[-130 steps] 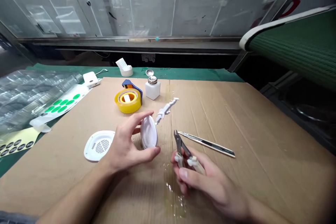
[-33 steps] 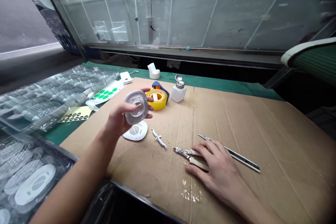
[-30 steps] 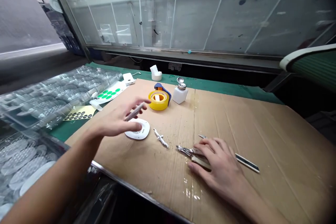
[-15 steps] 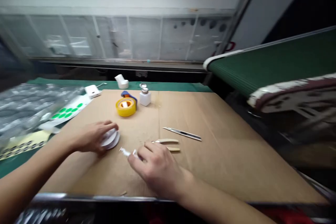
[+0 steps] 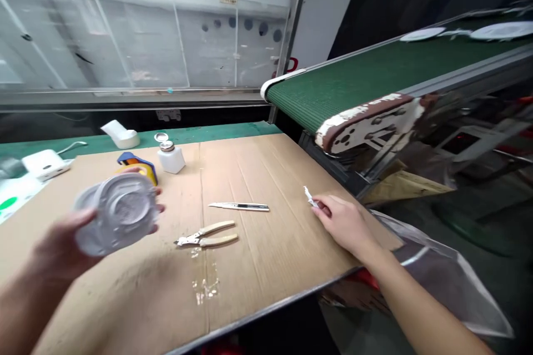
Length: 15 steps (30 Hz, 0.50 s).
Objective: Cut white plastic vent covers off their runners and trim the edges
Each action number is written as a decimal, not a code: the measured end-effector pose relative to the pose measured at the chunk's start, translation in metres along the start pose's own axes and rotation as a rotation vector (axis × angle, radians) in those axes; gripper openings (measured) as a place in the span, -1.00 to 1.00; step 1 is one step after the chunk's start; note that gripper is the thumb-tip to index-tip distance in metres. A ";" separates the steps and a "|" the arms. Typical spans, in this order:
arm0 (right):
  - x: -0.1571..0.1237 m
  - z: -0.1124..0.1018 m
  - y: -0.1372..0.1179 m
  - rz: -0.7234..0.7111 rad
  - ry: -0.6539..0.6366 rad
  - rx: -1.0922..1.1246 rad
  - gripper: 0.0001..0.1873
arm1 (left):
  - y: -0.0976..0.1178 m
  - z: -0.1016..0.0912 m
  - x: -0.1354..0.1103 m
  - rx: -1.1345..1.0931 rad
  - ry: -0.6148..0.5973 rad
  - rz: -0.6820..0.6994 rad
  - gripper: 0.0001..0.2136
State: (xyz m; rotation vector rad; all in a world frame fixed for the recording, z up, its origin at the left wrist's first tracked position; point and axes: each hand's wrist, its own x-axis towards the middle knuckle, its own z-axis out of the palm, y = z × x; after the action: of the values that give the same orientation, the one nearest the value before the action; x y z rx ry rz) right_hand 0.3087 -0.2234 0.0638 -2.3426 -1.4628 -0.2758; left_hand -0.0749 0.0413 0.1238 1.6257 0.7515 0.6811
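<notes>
My left hand grips a pair of round white plastic parts, raised above the cardboard at the left. They overlap, and the front one shows a ringed centre. Over the right side of the cardboard, my right hand pinches a small, thin white plastic piece between thumb and fingers. Side cutters with cream handles lie between the hands, their jaws pointing left. Just beyond them rests a utility knife. A tape dispenser with yellow tape is partly hidden behind the white parts.
A white bottle with its metal lid open stands farther back, near a roll of white paper. The green conveyor belt rises at the right, carrying round white parts. A clear plastic bag hangs below the table's right edge.
My view has turned right. My left hand has lifted the round white parts off the cardboard. My right hand has carried the small white piece away from the side cutters to the right edge.
</notes>
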 end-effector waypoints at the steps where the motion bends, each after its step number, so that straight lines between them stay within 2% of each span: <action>1: 0.010 0.005 -0.002 -0.023 -0.041 -0.025 -0.81 | 0.005 0.016 0.001 -0.288 0.018 -0.048 -0.40; 3: 0.031 0.011 -0.013 -0.078 -0.099 -0.069 -0.84 | 0.009 0.042 0.006 -0.633 0.000 -0.109 -0.38; 5: 0.051 0.013 -0.034 -0.142 -0.119 -0.090 -0.87 | 0.005 0.055 0.011 -0.816 -0.035 -0.161 -0.37; 8: 0.076 0.020 -0.078 -0.271 -0.143 -0.043 -0.81 | -0.009 0.060 0.014 -0.961 -0.121 -0.206 -0.35; 11: 0.087 0.040 -0.121 -0.414 -0.210 0.049 -0.77 | -0.022 0.060 0.013 -1.037 -0.199 -0.237 -0.31; 13: 0.086 0.057 -0.137 -0.472 -0.247 0.095 -0.78 | -0.028 0.060 0.011 -1.079 -0.203 -0.267 -0.31; 15: 0.080 0.074 -0.141 -0.497 -0.259 0.129 -0.76 | -0.032 0.061 0.010 -1.134 -0.168 -0.297 -0.33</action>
State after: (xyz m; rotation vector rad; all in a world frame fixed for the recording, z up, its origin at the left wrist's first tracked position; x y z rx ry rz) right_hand 0.2160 -0.0715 0.0528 -1.9379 -2.1113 0.0017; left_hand -0.0251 0.0159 0.0823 0.5076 0.3343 0.5709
